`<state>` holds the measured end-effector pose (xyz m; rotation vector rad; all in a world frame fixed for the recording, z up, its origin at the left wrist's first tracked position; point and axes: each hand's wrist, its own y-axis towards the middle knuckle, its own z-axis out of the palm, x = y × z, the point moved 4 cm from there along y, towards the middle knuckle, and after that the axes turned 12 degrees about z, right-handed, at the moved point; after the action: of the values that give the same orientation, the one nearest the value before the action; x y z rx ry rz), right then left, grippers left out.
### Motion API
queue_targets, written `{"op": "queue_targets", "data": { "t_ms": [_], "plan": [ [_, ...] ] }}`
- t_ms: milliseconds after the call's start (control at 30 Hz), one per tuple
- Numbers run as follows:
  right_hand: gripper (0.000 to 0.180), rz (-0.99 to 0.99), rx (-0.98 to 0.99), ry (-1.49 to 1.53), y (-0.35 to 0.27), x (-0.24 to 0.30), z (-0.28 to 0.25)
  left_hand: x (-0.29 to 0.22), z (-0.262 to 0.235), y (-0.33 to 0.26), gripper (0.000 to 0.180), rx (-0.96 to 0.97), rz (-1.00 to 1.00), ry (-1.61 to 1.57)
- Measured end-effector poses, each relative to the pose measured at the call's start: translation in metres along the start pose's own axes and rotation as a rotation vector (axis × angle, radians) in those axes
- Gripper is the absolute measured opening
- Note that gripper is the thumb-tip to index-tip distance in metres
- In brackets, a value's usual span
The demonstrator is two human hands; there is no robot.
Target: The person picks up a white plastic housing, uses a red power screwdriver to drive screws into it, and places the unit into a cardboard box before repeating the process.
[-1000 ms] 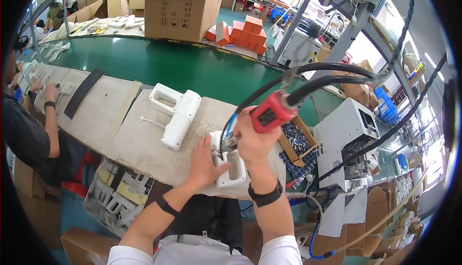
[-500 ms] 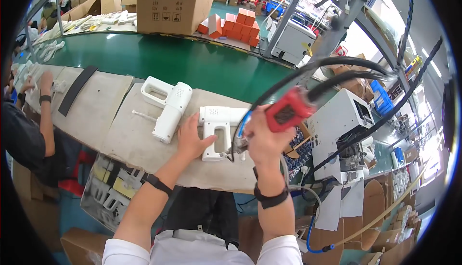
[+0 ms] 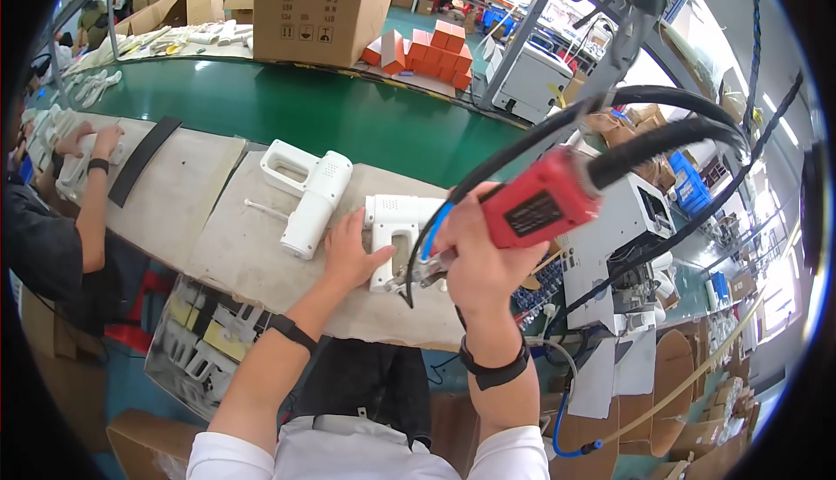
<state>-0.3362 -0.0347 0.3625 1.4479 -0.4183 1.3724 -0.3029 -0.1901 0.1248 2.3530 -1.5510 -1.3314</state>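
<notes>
My right hand point(image 3: 489, 258) is wrapped round a red electric screwdriver point(image 3: 542, 199), with thick black cables at its upper end and a blue tube beside my fingers. Its lower metal end is over the handle side of a white plastic gun-shaped housing point(image 3: 401, 211), whose right part my hand hides; whether the tip touches cannot be made out. My left hand point(image 3: 350, 252) lies at the housing's left end, fingers stretched out and thumb spread toward the handle, touching it. A second white gun-shaped housing point(image 3: 319, 204) lies left of it, a thin white rod point(image 3: 266, 210) beside it.
A black curved strip point(image 3: 145, 162) lies on the beige worktop point(image 3: 196, 184). Beyond runs a green conveyor point(image 3: 261, 97), with a large carton point(image 3: 322, 10) and orange boxes point(image 3: 440, 49) behind. At far left a co-worker's hands point(image 3: 96, 145) hold white parts. Cables hang at right.
The red screwdriver has tipped further right and my right hand has turned with it. My left hand stays at the housing. The co-worker's hands have come together on a white part.
</notes>
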Motion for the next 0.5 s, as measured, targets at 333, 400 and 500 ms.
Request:
{"op": "queue_targets", "data": {
  "t_ms": [333, 400, 500],
  "plan": [
    [0.004, 0.162, 0.027, -0.003, -0.004, -0.049, 0.021, 0.020, 0.019, 0.001, 0.085, -0.032, 0.053, -0.059],
    [0.005, 0.174, 0.043, -0.042, -0.008, -0.063, 0.023, 0.028, 0.028, -0.006, 0.086, -0.028, 0.043, -0.081],
    [0.007, 0.165, 0.079, -0.116, -0.011, -0.072, 0.027, 0.034, 0.036, -0.008, 0.087, -0.051, 0.052, -0.145]
  ]
}}
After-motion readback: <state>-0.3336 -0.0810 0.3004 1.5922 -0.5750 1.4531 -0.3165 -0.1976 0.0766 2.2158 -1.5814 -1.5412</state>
